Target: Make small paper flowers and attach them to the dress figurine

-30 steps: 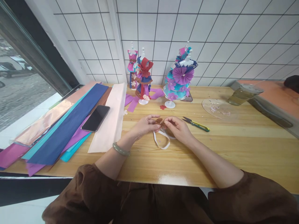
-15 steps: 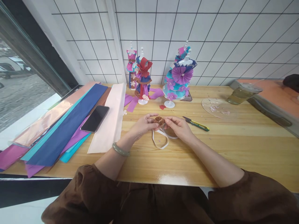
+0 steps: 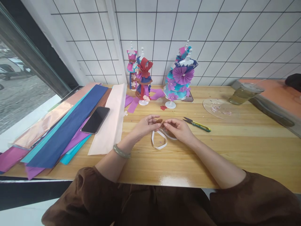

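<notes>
Between thumb and fingers, my left hand (image 3: pixel 148 126) pinches a small pleated brown piece (image 3: pixel 159 121). My right hand (image 3: pixel 176 127) is closed at the right side of that piece, its thumb and index fingertips pressed together beside it; part of the piece is hidden by the fingers. A loop of white ribbon or tape (image 3: pixel 160 147) hangs or lies just below both hands. Behind the right fingers a round roll (image 3: pixel 169 134) shows in part. Green-yellow snips (image 3: pixel 198 124) lie on the wooden table right of my right hand.
Colored paper strips (image 3: pixel 68 125) and a phone (image 3: pixel 95 120) lie at left. Small dressed forms (image 3: pixel 144 80) and a purple-blue one (image 3: pixel 182 77) stand at the wall. A clear plate (image 3: pixel 221 109) and a cup (image 3: pixel 245 94) are at right. A red flower piece (image 3: pixel 163 107) lies beyond my hands.
The pleated brown piece has tilted and shows less of its round face. My right fingertips have shifted slightly left, and the white loop has moved a little left.
</notes>
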Demonstrator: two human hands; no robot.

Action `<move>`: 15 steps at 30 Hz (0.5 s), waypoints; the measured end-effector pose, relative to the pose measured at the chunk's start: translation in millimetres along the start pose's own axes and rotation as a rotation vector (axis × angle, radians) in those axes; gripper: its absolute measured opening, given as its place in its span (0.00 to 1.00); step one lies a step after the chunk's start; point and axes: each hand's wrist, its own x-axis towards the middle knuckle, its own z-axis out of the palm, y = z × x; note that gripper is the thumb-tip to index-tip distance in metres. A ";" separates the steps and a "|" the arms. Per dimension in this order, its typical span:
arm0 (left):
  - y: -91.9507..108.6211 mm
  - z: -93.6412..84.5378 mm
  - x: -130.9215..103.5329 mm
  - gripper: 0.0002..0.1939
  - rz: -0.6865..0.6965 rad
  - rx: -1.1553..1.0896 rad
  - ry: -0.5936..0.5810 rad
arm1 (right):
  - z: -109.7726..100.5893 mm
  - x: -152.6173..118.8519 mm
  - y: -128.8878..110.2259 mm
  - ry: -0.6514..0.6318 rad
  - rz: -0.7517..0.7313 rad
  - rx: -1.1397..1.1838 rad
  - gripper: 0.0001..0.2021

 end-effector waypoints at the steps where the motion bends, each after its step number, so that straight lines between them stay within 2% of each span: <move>1: -0.1 -0.3 0.2 0.25 -0.002 0.003 0.001 | 0.4 -0.6 -0.4 -0.006 -0.005 -0.016 0.11; 4: 0.7 0.2 0.2 0.24 0.003 0.005 0.001 | 1.5 -1.3 -1.4 -0.018 0.016 -0.001 0.11; 11: 0.6 0.2 0.9 0.26 0.001 -0.057 0.067 | 0.6 3.0 1.0 0.009 0.138 0.278 0.11; 15: -0.5 -1.1 1.3 0.27 -0.015 -0.099 0.089 | 1.2 2.9 1.4 -0.003 0.146 0.329 0.13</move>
